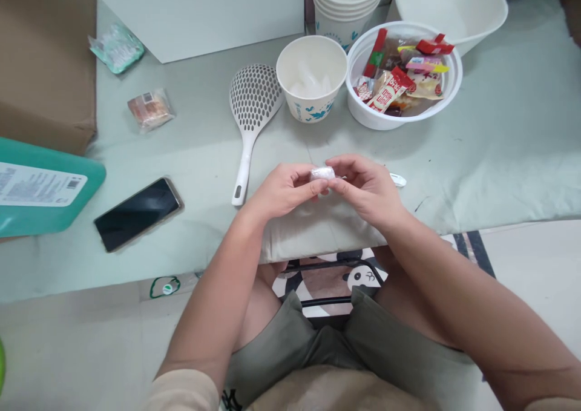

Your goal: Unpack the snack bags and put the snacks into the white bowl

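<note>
A small white piece in clear, shiny wrapping [322,173] is pinched between my two hands, over the front part of the table. My left hand [287,187] grips it from the left with thumb and fingers. From the right, my right hand [365,187] closes its thumb and fingertips on the same piece. Partly hidden behind my right hand lies a small white object [398,180], whose kind I cannot make out. Beyond my hands stands a paper cup [313,105] with whitish, translucent pieces inside. A white slotted skimmer [254,105] lies beside the cup, handle toward me.
A white bowl [374,117] of wrapped snacks stands right of the cup, near stacked paper cups [349,11] and a white container [454,5]. Leftward are a phone [138,214], a packaged snack [150,109], a green package [117,48], a teal container [86,175] and a cardboard box [45,66].
</note>
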A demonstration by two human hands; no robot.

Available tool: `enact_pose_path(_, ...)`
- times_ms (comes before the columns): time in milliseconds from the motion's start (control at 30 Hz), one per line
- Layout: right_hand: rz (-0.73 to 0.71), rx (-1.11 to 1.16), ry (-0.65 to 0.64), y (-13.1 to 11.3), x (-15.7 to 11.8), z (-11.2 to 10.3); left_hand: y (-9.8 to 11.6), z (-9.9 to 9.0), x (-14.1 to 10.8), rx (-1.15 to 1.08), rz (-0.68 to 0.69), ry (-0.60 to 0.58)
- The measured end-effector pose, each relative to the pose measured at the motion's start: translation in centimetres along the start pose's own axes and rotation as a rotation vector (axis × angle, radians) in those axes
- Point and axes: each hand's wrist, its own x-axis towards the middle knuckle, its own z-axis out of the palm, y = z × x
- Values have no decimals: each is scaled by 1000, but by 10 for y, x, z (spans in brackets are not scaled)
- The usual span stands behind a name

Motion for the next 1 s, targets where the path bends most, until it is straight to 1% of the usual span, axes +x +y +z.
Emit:
enact_pose_path(67,6,15,-5,0,1,1,0,-1,-1,-5,-21,-12)
enact_pose_path(167,31,-31,25,-1,1,1,-2,-2,-1,34,-47,-1)
enact_pose_path(267,54,-92,55,-1,1,0,-2,-1,1,34,-28,76)
enact_pose_path(333,46,-116,67,-2,0,-1,-2,-1,2,-3,10,140)
enact_pose_path(400,32,-127,74,-3,0,-2,-3,-1,2,-44,33,175)
enact_pose_path(600,40,-85,95,-2,0,2,-5,-1,2,-147,-28,160)
enact_pose_path(700,-3,-161,115,0,1,3,-7,5,3,-197,-56,171)
enact_pose_path(833,-136,-383,150,3,0,-1,-10,17,6,-255,-60,198)
enact_pose_path(900,-193,-471,151,4,0,-3,-11,22,7,-271,-56,192)
enact_pose_path(1000,-192,-532,156,3,-1,-3,-11,26,8,-276,-39,199)
